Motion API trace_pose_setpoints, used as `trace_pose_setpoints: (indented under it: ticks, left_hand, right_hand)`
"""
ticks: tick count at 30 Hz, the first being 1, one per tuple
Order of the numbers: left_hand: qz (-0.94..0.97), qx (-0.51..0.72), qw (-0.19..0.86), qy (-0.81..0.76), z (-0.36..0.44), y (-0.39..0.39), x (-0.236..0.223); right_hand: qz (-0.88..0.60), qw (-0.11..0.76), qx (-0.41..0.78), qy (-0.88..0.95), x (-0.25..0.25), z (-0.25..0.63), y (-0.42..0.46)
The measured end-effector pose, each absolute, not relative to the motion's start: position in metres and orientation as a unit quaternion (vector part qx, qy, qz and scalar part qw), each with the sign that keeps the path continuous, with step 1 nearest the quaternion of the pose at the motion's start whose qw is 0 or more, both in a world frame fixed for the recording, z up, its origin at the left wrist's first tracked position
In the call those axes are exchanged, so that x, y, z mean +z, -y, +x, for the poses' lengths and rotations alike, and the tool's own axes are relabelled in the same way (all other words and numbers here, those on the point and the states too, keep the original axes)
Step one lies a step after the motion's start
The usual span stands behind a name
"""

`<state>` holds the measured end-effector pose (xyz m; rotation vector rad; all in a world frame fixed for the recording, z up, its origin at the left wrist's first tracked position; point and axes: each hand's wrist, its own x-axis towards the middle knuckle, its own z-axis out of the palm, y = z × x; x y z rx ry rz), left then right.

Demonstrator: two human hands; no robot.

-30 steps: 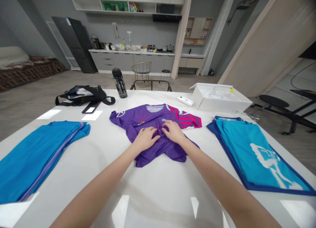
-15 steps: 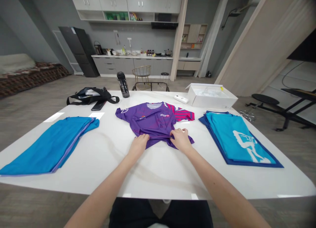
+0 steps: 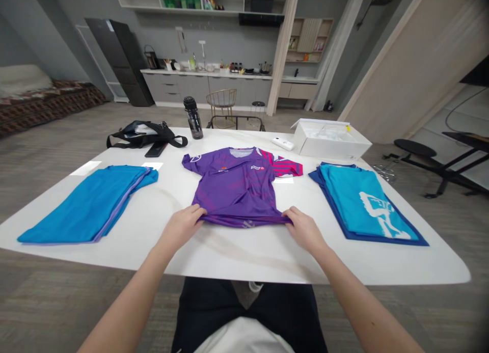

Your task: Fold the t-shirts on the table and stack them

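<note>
Head view: both hands, left (image 3: 182, 226) and right (image 3: 305, 229), pinch the hem of a smooth purple jersey (image 3: 237, 185); its chest logos are unreadable.

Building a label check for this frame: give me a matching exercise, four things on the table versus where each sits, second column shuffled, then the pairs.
Things:
1. purple jersey
2. black water bottle
3. white box
4. black bag

Places:
A. far right of the table, lid open
B. far left, next to a dark phone
C. middle of the table, hem held by the left hand and right hand
D. upright at the far edge, between the bag and the jersey's collar

Pairs: 1-C, 2-D, 3-A, 4-B
</note>
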<state>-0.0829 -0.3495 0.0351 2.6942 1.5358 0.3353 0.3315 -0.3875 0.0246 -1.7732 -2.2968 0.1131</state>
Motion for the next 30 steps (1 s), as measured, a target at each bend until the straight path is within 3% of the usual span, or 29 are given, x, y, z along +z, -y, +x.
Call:
trace_pose_setpoints:
  ticks: [8,13,16,20,23,30]
  left_hand:
    - [0.854,0.098,0.108,-0.499,-0.089,0.373,0.019]
    - [0.831,0.104,0.176,-0.518,-0.105,0.380,0.019]
    - [0.831,0.119,0.135,-0.526,-0.114,0.380,0.036]
    - [0.826,0.136,-0.020,-0.547,-0.125,0.383,0.065]
    - [0.845,0.092,-0.033,-0.526,-0.130,0.394,0.068]
    - [0.856,0.023,0.099,-0.507,-0.133,0.431,0.030]
  right_hand:
    - [-0.570,0.129,0.084,0.807,0.001,0.342,0.417]
    - [-0.602,0.248,0.127,0.748,0.001,0.353,0.424]
    - [-0.605,0.293,0.129,0.729,0.016,0.356,0.425]
    - [-0.593,0.310,0.119,0.733,0.039,0.356,0.431]
    - [-0.576,0.283,0.147,0.753,0.043,0.358,0.442]
    - [-0.531,0.134,0.270,0.792,0.021,0.368,0.469]
